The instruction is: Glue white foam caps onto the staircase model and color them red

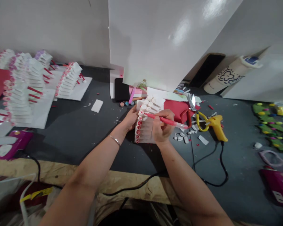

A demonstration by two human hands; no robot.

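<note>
My right hand (163, 127) is closed round a red pen (166, 121), its tip at a round white end of a white stepped paper model (146, 130). Several round ends along the model's left edge carry red marks; those toward its top are plain white. At the model's upper left, my left hand (131, 117) rests against its side, with its fingertips partly hidden, so its grip cannot be made out. A silver bangle (115, 140) circles the left wrist.
Yellow-handled scissors (202, 121) and a yellow glue gun (219, 128) lie right of paper scraps, the gun's black cable trailing frontward. Similar models (68, 81) stand at left. A bottle (231, 75) leans at the back right. A purple box (277, 186) sits at far right.
</note>
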